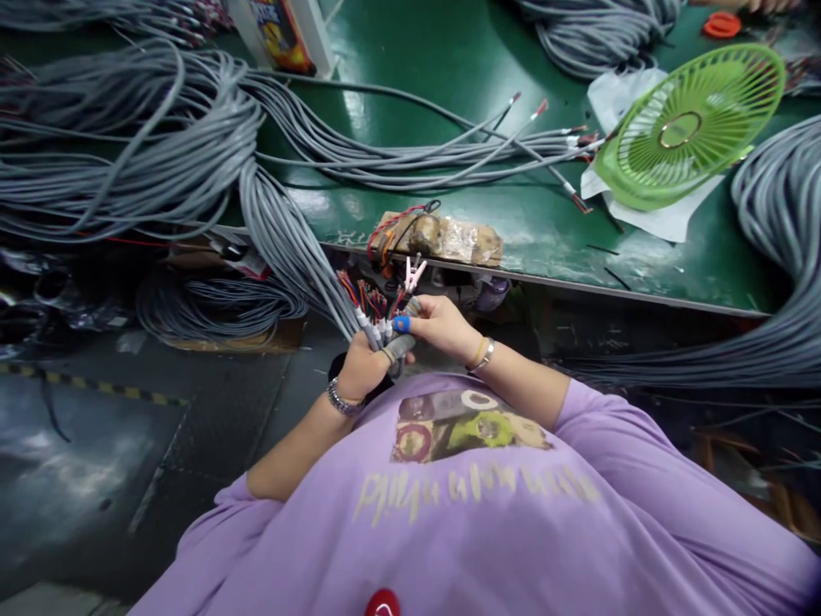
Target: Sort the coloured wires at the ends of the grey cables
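My right hand (445,328) can pass over bare table (545,239) between taped block (465,242) and fan (680,130); clothespin (411,274) just ahead, cable bundle (275,210) blocks left.

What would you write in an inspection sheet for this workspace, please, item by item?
Surface: green tabletop, glossy.
Job's things: grey cable bundle with coloured wire ends.
Clutter: green fan and white paper on the tabletop; pink clip near its edge.
Hands: left hand grips the bundle; right hand at the wire ends, exact grip unclear.
Cables: grey cables heaped at left; another coil below table level.
Surroundings: dark floor with yellow-black striped tape.
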### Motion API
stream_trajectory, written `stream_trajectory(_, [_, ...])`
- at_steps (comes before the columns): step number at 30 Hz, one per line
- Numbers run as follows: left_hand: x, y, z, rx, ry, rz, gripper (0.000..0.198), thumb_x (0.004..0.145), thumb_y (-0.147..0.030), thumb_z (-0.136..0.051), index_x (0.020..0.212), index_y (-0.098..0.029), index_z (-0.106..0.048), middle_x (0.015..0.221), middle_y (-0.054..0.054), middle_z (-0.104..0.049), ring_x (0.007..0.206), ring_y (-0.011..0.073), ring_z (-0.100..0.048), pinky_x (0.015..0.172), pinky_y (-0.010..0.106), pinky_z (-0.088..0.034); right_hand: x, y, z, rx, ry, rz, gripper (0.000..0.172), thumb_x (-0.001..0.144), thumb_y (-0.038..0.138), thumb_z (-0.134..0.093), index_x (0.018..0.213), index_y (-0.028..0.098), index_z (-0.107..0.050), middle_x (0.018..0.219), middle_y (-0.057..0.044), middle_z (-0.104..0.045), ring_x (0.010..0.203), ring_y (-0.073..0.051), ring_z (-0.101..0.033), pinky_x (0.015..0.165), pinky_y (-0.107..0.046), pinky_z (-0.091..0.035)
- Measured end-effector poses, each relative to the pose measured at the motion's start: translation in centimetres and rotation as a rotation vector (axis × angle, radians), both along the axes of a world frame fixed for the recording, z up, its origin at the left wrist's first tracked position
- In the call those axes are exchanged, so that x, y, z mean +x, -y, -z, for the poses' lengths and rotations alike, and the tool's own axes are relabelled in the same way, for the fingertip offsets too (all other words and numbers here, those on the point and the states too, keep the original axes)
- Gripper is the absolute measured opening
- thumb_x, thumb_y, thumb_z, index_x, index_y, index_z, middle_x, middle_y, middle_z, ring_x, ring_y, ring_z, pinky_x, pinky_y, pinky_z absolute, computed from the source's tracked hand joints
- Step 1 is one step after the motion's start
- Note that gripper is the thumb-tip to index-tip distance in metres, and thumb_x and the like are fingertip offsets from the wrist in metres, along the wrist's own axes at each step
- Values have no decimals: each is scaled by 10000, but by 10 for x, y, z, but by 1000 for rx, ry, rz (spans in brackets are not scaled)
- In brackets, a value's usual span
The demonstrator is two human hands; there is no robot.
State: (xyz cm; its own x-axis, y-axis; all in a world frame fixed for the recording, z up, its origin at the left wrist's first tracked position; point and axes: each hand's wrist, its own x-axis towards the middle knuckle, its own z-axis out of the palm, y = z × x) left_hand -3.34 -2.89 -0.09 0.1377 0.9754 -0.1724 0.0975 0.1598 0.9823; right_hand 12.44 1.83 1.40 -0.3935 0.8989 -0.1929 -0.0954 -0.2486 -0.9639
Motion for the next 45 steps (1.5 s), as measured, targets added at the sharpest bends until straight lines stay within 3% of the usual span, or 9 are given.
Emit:
stream_trajectory(7, [3,-10,2,-45,216,-180,339,713,-427,-769,569,-150,-637,509,22,-635,428,114,-570,405,206,-417,5,5,15,-61,-68,102,472,607,550,-803,657,171,-526,476,74,-470,428,-53,-356,428,-214,-247])
stream_trajectory(14, [10,-10,7,-100,235,-368,278,636,-391,-804,683,-152,-670,534,0,-653,415,113,-581,422,211,-474,10,12,21,36,-38,94,452,644,550,-784,664,161,-554,544,50,-510,500,-67,-413,490,-228,-311])
stream_trajectory(21, [8,-7,16,-72,225,-287,229,692,-357,-785,633,-176,-658,532,-4,-649,427,116,-577,421,222,-474,4,3,9,5,-9,41,440,658,514,-776,836,154,-595,667,38,-583,542,-68,-447,505,-226,-337])
stream_trajectory(27, [7,-6,15,-50,202,-229,211,697,-333,-783,617,-176,-666,528,-2,-652,436,115,-578,445,226,-480,-7,1,8,-108,-104,-8,420,670,509,-774,797,170,-562,512,55,-548,464,-94,-485,482,-231,-299])
stream_trajectory(33, [9,-3,13,-23,221,-272,271,712,-400,-766,609,-170,-665,546,8,-657,465,120,-591,466,235,-511,-9,8,22,-154,-205,52,445,687,545,-764,761,175,-527,490,40,-555,459,-96,-483,483,-233,-268])
stream_trajectory(45, [9,0,14,-66,228,-363,274,702,-418,-765,674,-160,-677,578,25,-684,466,142,-628,421,222,-484,-11,12,23,-153,-188,126,470,637,541,-808,769,169,-555,551,55,-522,506,-79,-447,494,-232,-285])
